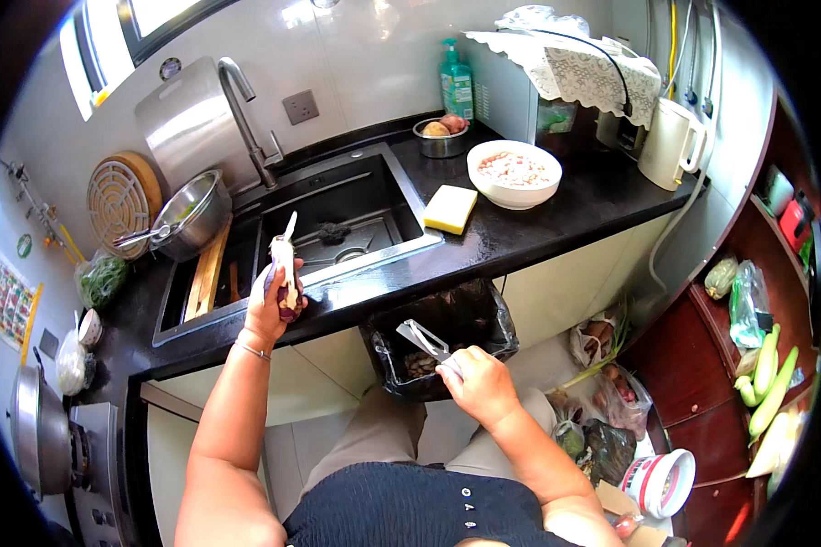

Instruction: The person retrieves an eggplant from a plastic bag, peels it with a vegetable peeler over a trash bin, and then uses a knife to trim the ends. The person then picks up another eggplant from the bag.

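My left hand point(274, 301) grips a partly peeled purple vegetable point(285, 277), pale on its bared side and dark purple near its lower end, upright over the front edge of the sink point(356, 263). In my right hand point(477, 383) is the handle of a metal peeler point(422, 340), its blade end pointing up and left. The peeler is over a bin point(445, 301) lined with a black bag, in which some scraps lie. The two hands are apart, and the peeler does not touch the vegetable.
On the black counter are a yellow sponge point(450, 209), a white bowl of peanuts point(514, 171), a metal bowl of potatoes point(441, 137) and an electric kettle point(670, 145). A steel bowl point(190, 215) rests left of the faucet point(246, 123). Bagged vegetables point(619, 396) and a white bucket point(659, 483) stand at the right.
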A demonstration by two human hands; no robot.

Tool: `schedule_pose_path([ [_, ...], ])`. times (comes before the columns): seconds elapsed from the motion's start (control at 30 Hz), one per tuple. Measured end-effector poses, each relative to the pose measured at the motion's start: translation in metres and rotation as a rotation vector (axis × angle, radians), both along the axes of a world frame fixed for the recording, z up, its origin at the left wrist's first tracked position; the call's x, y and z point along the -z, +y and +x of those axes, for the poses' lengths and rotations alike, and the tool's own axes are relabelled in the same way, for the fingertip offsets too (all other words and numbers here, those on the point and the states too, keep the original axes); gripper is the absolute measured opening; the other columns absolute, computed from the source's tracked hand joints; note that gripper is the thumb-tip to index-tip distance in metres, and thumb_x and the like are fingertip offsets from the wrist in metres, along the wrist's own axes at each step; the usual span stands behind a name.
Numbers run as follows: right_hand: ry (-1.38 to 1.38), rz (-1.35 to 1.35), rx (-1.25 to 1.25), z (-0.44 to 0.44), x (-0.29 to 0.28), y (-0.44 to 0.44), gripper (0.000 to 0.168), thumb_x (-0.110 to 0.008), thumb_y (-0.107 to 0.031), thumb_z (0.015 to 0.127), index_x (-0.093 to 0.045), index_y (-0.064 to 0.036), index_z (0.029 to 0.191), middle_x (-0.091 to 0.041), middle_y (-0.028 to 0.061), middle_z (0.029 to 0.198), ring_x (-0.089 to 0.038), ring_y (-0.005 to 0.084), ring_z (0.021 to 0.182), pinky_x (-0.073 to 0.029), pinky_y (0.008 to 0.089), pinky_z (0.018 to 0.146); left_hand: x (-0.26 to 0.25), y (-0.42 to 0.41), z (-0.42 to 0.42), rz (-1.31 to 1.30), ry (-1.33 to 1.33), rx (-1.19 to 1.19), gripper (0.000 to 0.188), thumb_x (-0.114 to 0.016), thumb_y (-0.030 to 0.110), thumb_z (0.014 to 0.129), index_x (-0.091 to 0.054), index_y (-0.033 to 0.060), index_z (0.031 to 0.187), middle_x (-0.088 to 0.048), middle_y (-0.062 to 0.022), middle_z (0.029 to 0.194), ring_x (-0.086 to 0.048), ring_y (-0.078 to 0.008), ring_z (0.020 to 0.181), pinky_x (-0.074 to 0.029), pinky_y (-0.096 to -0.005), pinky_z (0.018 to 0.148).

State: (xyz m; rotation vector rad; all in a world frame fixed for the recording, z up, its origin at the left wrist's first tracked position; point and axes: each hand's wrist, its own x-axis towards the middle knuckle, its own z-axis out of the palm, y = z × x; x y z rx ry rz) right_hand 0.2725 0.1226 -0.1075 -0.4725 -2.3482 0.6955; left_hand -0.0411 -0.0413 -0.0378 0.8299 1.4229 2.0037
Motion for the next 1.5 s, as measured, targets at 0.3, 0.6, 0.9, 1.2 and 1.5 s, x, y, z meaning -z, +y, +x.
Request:
schedule_pose_path([
  [0.3, 0.015, 0.025, 0.060, -0.003, 0.004, -0.003, 0.023, -0.069, -0.023, 0.078, -0.055, -0.005, 0.075, -0.058, 0.0133, 0.075, -0.059, 0.0352, 0.068, -0.049, 0.0431, 0.060, -0.001, 0.001, -0.005, -0.022, -0.007, 0.044, 0.043, -0.059, 0.039, 0.091, -0.056, 0.0018, 0.112, -0.056, -0.0014, 0.071, -0.055, -0.0097, 0.057, -0.053, -0.0257, 0.053],
  [0.6, -0.120, 0.112, 0.194, -0.008, 0.000, -0.012, 0.025, -0.068, -0.027, 0.079, -0.057, -0.005, 0.074, -0.060, 0.0141, 0.075, -0.061, 0.0355, 0.068, -0.050, 0.0438, 0.061, -0.002, 0.006, 0.002, -0.022, 0.011, 0.023, 0.034, -0.058, 0.033, 0.093, -0.057, 0.0036, 0.109, -0.056, -0.0002, 0.073, -0.056, -0.0083, 0.057, -0.053, -0.0250, 0.051],
  [0.9, -0.312, 0.195, 0.269, -0.017, -0.011, -0.019, 0.027, -0.070, -0.027, 0.077, -0.056, -0.004, 0.073, -0.060, 0.0162, 0.074, -0.061, 0.0372, 0.068, -0.051, 0.0450, 0.061, 0.001, 0.000, 0.001, 0.109, -0.102, 0.132, 0.037, -0.057, 0.032, 0.093, -0.056, -0.0003, 0.110, -0.057, -0.0012, 0.071, -0.057, -0.0090, 0.058, -0.052, -0.0246, 0.053],
  [1.2, -0.445, 0.199, 0.287, -0.025, -0.019, -0.022, 0.028, -0.072, -0.029, 0.076, -0.058, -0.004, 0.075, -0.062, 0.0176, 0.077, -0.062, 0.0372, 0.071, -0.051, 0.0448, 0.063, -0.003, -0.004, 0.001, 0.097, -0.178, 0.193, 0.038, -0.058, 0.034, 0.093, -0.057, 0.0006, 0.111, -0.058, -0.0025, 0.071, -0.058, -0.0111, 0.056, -0.049, -0.0232, 0.053],
  [1.5, -0.071, 0.178, 0.375, -0.014, -0.045, -0.024, 0.019, -0.064, -0.019, 0.083, -0.054, -0.003, 0.085, -0.060, 0.0176, 0.077, -0.059, 0.0403, 0.070, -0.048, 0.0468, 0.062, 0.000, -0.002, 0.001, 0.062, -0.114, 0.159, 0.041, -0.057, 0.037, 0.092, -0.056, 0.0007, 0.112, -0.059, -0.0036, 0.070, -0.059, -0.0119, 0.055, -0.048, -0.0230, 0.051],
])
